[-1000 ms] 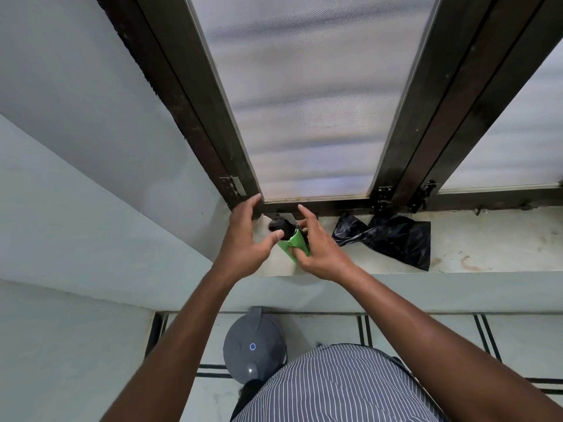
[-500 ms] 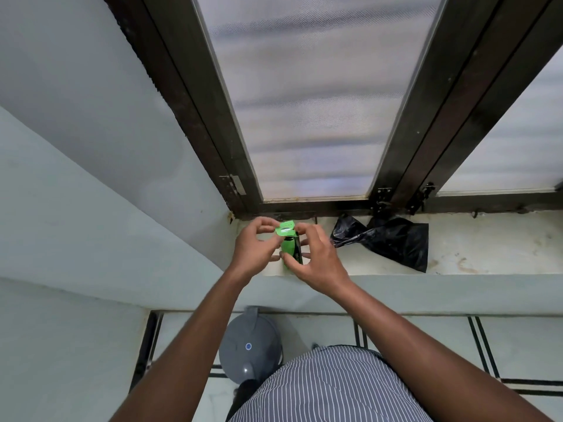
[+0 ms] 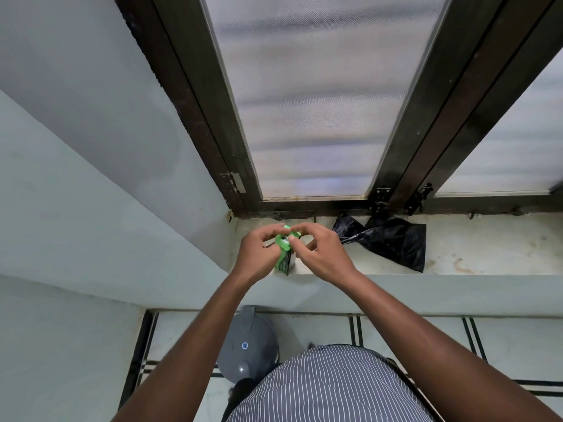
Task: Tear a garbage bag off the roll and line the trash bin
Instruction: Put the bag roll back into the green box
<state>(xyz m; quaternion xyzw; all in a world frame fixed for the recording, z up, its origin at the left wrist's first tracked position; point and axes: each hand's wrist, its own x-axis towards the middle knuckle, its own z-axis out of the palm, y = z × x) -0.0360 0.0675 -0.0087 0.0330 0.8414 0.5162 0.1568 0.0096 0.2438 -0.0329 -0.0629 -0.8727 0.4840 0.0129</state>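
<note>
A small roll of black garbage bags in a green wrapper point(image 3: 283, 257) is held over the window sill point(image 3: 475, 254), at its left end. My left hand point(image 3: 257, 255) grips the roll from the left, fingers curled round its top. My right hand point(image 3: 320, 254) pinches the green wrapper at the top of the roll with thumb and forefinger. A loose black garbage bag point(image 3: 393, 243) lies crumpled on the sill, just right of my right hand. The grey trash bin point(image 3: 246, 345), lid closed, stands on the floor below the sill, partly behind my left forearm.
A dark-framed window with frosted panes point(image 3: 307, 111) rises directly behind the sill. A pale wall point(image 3: 91, 166) closes in on the left. My striped shirt point(image 3: 329, 388) hides part of the tiled floor point(image 3: 405, 333) beside the bin.
Both hands lifted the green-wrapped roll off the sill and turned it upright. My right fingers have shifted to the top of the wrapper. The loose black bag has not moved.
</note>
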